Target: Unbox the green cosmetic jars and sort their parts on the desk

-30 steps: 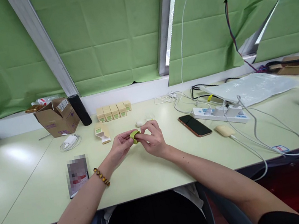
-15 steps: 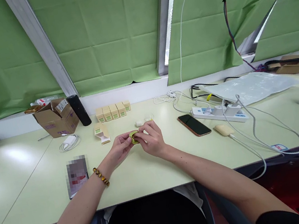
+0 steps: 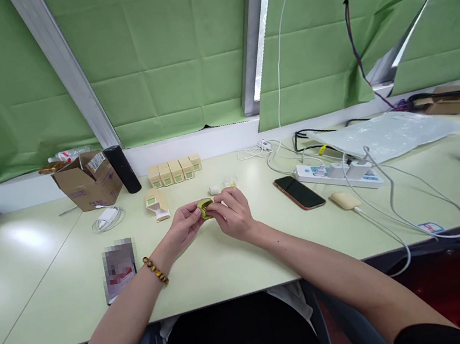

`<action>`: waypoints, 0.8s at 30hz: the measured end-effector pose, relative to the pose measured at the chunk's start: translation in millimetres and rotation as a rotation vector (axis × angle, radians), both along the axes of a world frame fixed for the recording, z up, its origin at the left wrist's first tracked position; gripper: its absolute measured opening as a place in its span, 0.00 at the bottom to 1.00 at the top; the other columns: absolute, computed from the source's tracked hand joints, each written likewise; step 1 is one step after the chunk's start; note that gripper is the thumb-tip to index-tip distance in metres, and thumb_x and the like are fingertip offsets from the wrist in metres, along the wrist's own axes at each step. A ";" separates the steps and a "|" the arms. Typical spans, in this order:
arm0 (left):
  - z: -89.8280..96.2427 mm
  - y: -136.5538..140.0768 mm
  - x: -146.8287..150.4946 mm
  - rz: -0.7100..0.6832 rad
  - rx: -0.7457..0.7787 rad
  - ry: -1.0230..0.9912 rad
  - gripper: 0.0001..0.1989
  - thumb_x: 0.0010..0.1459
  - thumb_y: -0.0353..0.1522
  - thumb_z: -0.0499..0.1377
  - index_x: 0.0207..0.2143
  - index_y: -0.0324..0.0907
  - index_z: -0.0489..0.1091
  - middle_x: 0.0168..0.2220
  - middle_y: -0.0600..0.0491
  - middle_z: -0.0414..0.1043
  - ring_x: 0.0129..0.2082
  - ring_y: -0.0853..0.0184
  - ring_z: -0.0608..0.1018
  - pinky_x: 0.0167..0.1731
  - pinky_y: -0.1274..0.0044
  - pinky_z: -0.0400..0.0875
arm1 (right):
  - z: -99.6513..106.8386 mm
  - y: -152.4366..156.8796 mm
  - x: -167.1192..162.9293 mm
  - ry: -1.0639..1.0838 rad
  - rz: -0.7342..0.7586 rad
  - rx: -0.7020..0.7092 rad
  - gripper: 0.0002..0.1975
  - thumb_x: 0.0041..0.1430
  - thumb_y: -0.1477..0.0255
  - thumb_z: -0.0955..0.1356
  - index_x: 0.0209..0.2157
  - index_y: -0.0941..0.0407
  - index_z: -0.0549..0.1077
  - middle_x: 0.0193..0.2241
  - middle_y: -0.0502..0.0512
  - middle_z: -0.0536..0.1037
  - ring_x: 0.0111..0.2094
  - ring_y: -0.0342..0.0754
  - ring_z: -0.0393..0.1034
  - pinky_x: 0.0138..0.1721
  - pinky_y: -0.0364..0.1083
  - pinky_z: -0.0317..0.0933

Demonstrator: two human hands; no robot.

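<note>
Above the table's middle, my left hand [image 3: 184,222] pinches a small, round, yellow-green hollow piece [image 3: 204,207] by its left edge. My right hand [image 3: 233,211] has its fingers closed at the piece's right side, with the fingertips at its opening. Whether those fingertips hold something small as well, I cannot make out. Just behind my hands lie a small white cylindrical piece [image 3: 214,189] and a clear plastic bit [image 3: 230,182]. An opened small cardboard box [image 3: 157,204] stands to the left of them.
Several small boxes [image 3: 175,171] stand in a row at the back, near a carton [image 3: 89,182] and a black cylinder [image 3: 123,169]. A phone [image 3: 299,192], a power strip [image 3: 340,174] and loose cables are on the right. A pixelated item [image 3: 119,271] lies by my left forearm.
The yellow-green piece has turned slightly between my hands, and my right fingertips have shifted a little at its opening. Both arms stay nearly in place.
</note>
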State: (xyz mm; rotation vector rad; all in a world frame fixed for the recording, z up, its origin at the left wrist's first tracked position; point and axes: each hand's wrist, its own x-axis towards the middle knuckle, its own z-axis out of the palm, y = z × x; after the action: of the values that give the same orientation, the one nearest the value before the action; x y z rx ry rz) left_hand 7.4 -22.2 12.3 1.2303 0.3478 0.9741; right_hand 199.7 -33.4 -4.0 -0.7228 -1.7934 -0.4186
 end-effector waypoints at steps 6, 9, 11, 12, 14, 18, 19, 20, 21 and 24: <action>0.2 0.5 -0.8 0.008 -0.009 -0.011 0.20 0.58 0.38 0.72 0.50 0.36 0.81 0.49 0.40 0.81 0.49 0.59 0.81 0.58 0.65 0.71 | -2.9 1.4 1.7 0.005 0.006 -0.051 0.06 0.68 0.70 0.70 0.37 0.48 0.81 0.33 0.57 0.76 0.41 0.56 0.67 0.44 0.56 0.63; 1.0 0.4 -1.0 0.012 -0.012 -0.013 0.19 0.59 0.39 0.72 0.49 0.36 0.81 0.49 0.40 0.81 0.48 0.60 0.81 0.57 0.66 0.71 | -2.1 1.0 1.7 -0.007 -0.015 -0.034 0.07 0.68 0.69 0.69 0.37 0.48 0.81 0.33 0.58 0.77 0.40 0.56 0.67 0.43 0.56 0.64; 1.0 0.3 -1.2 0.008 -0.009 -0.015 0.19 0.59 0.38 0.72 0.49 0.37 0.81 0.49 0.41 0.81 0.48 0.60 0.81 0.57 0.67 0.71 | -1.7 0.8 1.8 -0.010 -0.019 -0.031 0.07 0.68 0.70 0.69 0.37 0.48 0.81 0.33 0.58 0.77 0.40 0.56 0.68 0.42 0.56 0.65; 0.8 0.3 -1.4 0.007 -0.007 -0.018 0.19 0.60 0.38 0.71 0.49 0.37 0.81 0.49 0.41 0.81 0.48 0.60 0.81 0.57 0.67 0.71 | -1.7 0.7 1.8 -0.007 -0.011 -0.032 0.07 0.68 0.70 0.69 0.37 0.49 0.81 0.33 0.58 0.77 0.41 0.56 0.68 0.43 0.56 0.64; 0.1 0.2 -1.5 0.008 -0.008 -0.023 0.18 0.60 0.38 0.71 0.49 0.37 0.81 0.49 0.41 0.81 0.49 0.60 0.81 0.57 0.67 0.71 | -2.1 0.9 1.9 -0.001 0.013 -0.026 0.06 0.68 0.70 0.70 0.37 0.49 0.81 0.33 0.58 0.77 0.41 0.56 0.67 0.43 0.56 0.64; -1.1 0.3 -1.1 0.010 -0.020 -0.028 0.18 0.60 0.38 0.71 0.49 0.36 0.81 0.49 0.40 0.81 0.48 0.60 0.81 0.57 0.68 0.72 | -2.9 1.4 1.9 -0.008 0.004 -0.019 0.06 0.68 0.70 0.70 0.37 0.48 0.81 0.33 0.58 0.77 0.41 0.57 0.67 0.43 0.57 0.65; -1.3 0.8 -1.1 0.012 -0.023 -0.030 0.18 0.60 0.38 0.71 0.48 0.36 0.81 0.48 0.40 0.81 0.48 0.61 0.81 0.57 0.67 0.72 | -2.8 1.2 1.8 -0.009 -0.003 -0.024 0.06 0.68 0.69 0.70 0.37 0.48 0.81 0.33 0.58 0.77 0.41 0.56 0.67 0.43 0.57 0.65; -1.5 1.8 -1.4 0.019 -0.030 -0.035 0.18 0.60 0.38 0.71 0.48 0.36 0.81 0.48 0.40 0.81 0.47 0.60 0.82 0.57 0.67 0.72 | -2.5 0.6 1.7 -0.010 -0.009 -0.028 0.06 0.68 0.69 0.70 0.37 0.48 0.81 0.33 0.58 0.76 0.40 0.56 0.67 0.43 0.56 0.65; -1.8 3.3 -1.9 0.034 -0.039 -0.043 0.18 0.60 0.38 0.71 0.48 0.36 0.81 0.48 0.40 0.82 0.47 0.60 0.82 0.57 0.66 0.73 | -2.1 -0.2 1.7 -0.010 -0.011 -0.024 0.06 0.68 0.69 0.70 0.36 0.48 0.81 0.32 0.58 0.76 0.40 0.56 0.67 0.42 0.56 0.65; -3.2 10.6 -5.7 0.104 -0.081 -0.074 0.19 0.60 0.38 0.71 0.48 0.35 0.81 0.48 0.39 0.82 0.47 0.59 0.82 0.59 0.65 0.72 | -0.2 -4.4 1.6 0.000 -0.012 0.026 0.05 0.67 0.69 0.71 0.36 0.49 0.80 0.32 0.58 0.74 0.40 0.56 0.67 0.42 0.56 0.64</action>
State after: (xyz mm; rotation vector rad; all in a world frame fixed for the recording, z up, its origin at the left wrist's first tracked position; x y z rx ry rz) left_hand 1.7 -11.6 9.1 1.1086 0.3919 1.0817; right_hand 201.3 -37.8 -4.2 -0.7157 -1.7813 -0.4488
